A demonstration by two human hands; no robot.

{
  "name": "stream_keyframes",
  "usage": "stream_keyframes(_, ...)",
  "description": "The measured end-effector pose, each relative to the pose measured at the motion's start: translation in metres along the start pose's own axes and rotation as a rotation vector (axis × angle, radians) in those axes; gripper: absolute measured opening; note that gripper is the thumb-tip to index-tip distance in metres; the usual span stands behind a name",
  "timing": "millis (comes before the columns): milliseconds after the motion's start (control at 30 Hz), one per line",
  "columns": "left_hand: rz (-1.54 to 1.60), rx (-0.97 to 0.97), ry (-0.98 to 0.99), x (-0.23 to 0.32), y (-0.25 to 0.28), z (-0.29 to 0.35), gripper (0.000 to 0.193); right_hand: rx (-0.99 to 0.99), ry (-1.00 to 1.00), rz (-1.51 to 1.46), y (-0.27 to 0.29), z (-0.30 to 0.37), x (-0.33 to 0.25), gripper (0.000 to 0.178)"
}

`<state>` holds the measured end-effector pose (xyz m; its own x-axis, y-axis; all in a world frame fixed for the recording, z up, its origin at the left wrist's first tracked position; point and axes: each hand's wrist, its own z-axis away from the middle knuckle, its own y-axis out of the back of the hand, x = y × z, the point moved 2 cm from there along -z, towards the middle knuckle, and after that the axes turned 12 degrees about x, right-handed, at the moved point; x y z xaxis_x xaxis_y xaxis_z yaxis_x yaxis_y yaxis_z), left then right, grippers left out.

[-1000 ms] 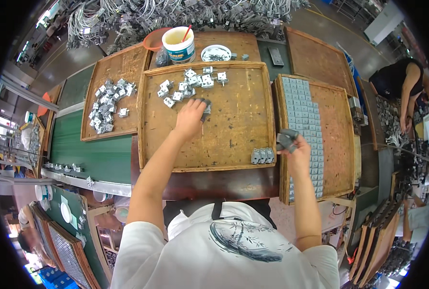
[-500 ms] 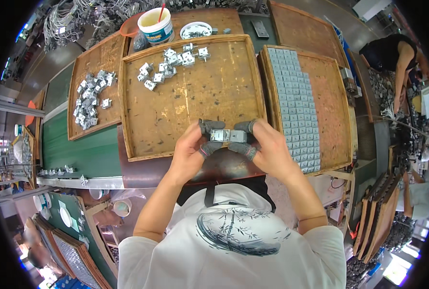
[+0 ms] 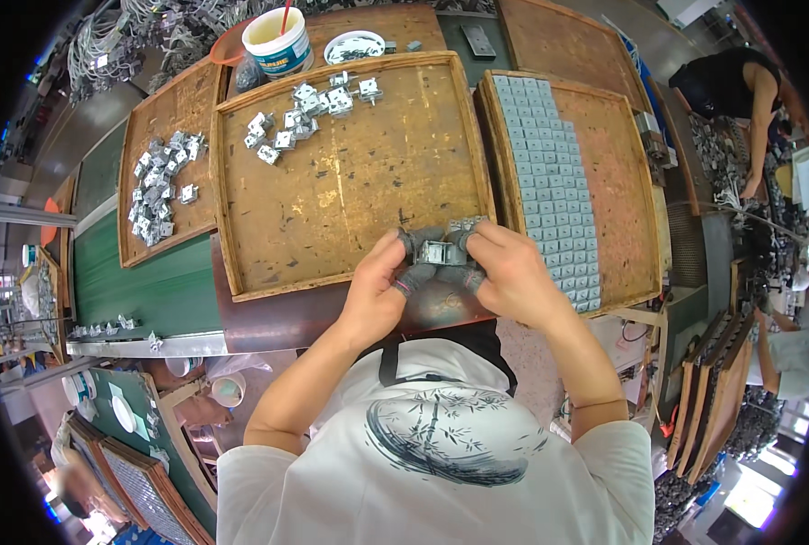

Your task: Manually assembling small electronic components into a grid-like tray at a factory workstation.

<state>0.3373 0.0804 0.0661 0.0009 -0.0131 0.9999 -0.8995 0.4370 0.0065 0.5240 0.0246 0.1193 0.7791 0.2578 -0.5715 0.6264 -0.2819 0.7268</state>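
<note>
Above the near edge of the wooden tray (image 3: 359, 280), both hands meet around a small silver metal housing (image 3: 436, 253). My left hand (image 3: 382, 277) pinches its left side, with dark grey covers on the fingertips. On the other side my right hand (image 3: 509, 271), covered at the fingertips too, grips the housing; its fingers partly hide it. Whether it is one piece or two pressed together cannot be made out. Several loose silver metal parts (image 3: 309, 102) lie at the tray's far left.
A right-hand tray (image 3: 622, 200) holds rows of grey blocks (image 3: 550, 182). More loose parts (image 3: 159, 186) sit in the left tray (image 3: 200, 100). Behind stand a white bucket (image 3: 277, 47) and a white dish (image 3: 355, 47). A co-worker (image 3: 740, 91) bends over at far right.
The silver housing and the grey block, side by side before, have come together between my fingers. My hands have drawn closer to each other, and the view has shifted slightly.
</note>
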Motion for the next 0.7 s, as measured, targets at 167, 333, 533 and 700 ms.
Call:
stream_keyframes(167,-0.266,0.027,-0.069,0.003,-0.014,0.002,0.047,0.118,0.017,0.123,-0.023,0.012,0.003,0.02)
stream_keyframes(333,-0.547,0.154,-0.293,-0.009,-0.02,-0.006,0.055,0.027,-0.203,0.013,-0.026,0.014,0.003,0.023)
stream_keyframes(533,-0.459,-0.017,-0.438,-0.008,-0.021,-0.007,0.068,-0.127,-0.356,-0.314,-0.03,0.024,0.033,0.041)
stream_keyframes(700,-0.381,-0.053,-0.375,-0.015,-0.03,-0.015,0.05,-0.188,-0.325,-0.262,-0.028,0.027,0.046,0.036)
